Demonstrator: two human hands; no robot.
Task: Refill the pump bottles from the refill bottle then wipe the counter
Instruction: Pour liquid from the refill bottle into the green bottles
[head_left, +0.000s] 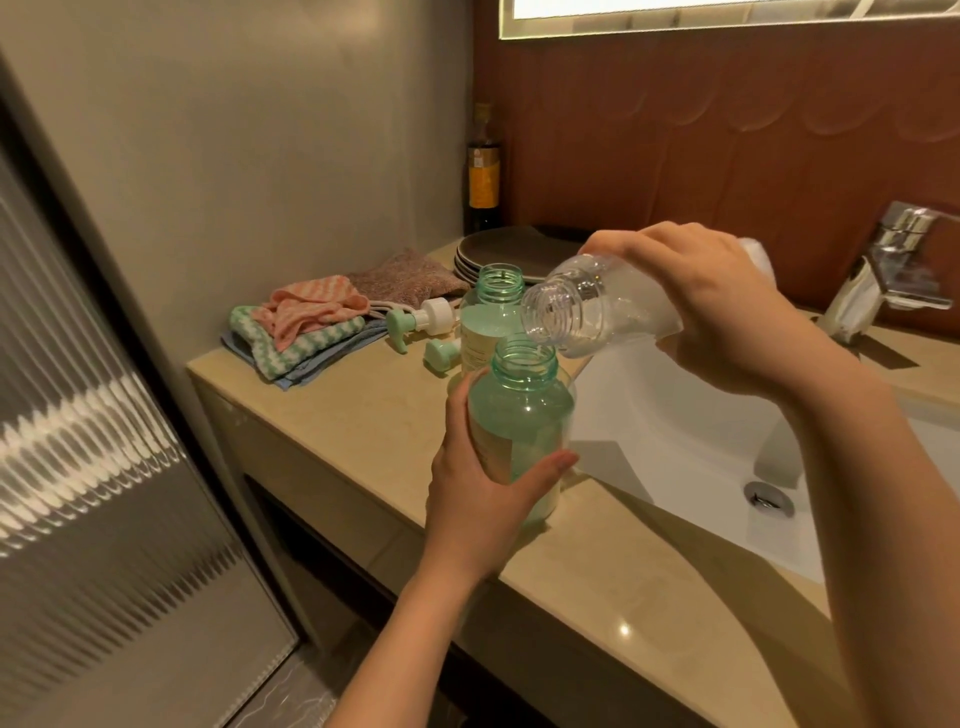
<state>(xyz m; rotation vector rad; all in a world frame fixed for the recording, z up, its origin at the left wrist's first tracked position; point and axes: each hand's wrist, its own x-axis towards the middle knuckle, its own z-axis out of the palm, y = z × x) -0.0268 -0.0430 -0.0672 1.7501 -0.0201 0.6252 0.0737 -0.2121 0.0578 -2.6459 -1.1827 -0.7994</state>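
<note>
My left hand (480, 483) grips a green pump bottle (522, 415) with its top off, standing on the beige counter (363, 410) beside the sink. My right hand (711, 306) holds a clear refill bottle (587, 312) tilted down, its open mouth just above and beside the green bottle's neck. A second open green pump bottle (491, 317) stands right behind the first. Two green-and-white pump heads (415, 319) (441, 356) lie on the counter to its left. Folded cloths (296, 327) in pink, green and blue are piled at the counter's far left.
A white sink basin (675, 436) with a drain lies to the right, under a chrome tap (904, 265). Stacked grey plates (519, 254) and a dark bottle (483, 176) stand in the back corner. A ribbed glass door (104, 415) is at left.
</note>
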